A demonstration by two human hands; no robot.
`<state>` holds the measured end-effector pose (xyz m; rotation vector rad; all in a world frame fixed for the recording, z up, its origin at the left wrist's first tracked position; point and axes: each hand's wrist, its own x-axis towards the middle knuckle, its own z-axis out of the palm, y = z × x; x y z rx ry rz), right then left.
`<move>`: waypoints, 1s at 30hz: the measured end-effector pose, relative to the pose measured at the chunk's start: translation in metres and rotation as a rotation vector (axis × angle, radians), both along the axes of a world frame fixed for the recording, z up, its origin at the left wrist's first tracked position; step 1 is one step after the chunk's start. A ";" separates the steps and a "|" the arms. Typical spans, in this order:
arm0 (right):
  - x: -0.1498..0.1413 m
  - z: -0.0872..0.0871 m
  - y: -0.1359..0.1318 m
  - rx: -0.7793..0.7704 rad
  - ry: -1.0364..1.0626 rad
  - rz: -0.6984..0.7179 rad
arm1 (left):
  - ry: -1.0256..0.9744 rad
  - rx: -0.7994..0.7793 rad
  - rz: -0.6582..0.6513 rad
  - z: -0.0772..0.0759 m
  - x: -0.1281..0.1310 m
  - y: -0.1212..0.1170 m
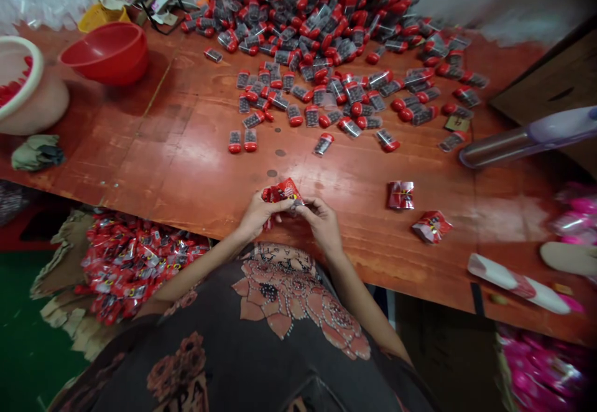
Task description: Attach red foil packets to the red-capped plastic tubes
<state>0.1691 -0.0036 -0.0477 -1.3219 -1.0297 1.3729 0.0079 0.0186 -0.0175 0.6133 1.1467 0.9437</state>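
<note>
Floral blouse [275,318], hands [261,214] [321,225] on packet [282,192], table edge [410,287]

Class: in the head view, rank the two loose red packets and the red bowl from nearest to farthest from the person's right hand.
From the right hand:
1. Nearer red packet, to the right
2. Outer red packet, farther right
3. Red bowl, far left

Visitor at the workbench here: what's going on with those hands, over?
Left hand and right hand both on a red packet. Two more packets to the right. Nearest red-capped tube ahead, untouched.
</note>
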 end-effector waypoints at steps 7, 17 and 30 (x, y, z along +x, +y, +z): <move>0.034 -0.008 0.002 0.003 -0.452 -0.019 | -0.402 -0.204 0.163 0.003 -0.022 0.017; -0.018 0.013 0.036 0.206 -0.308 0.063 | -0.442 -0.283 0.101 -0.003 0.007 0.026; 0.015 0.015 0.094 0.378 -1.000 0.293 | -0.254 -0.222 0.217 -0.009 0.001 0.045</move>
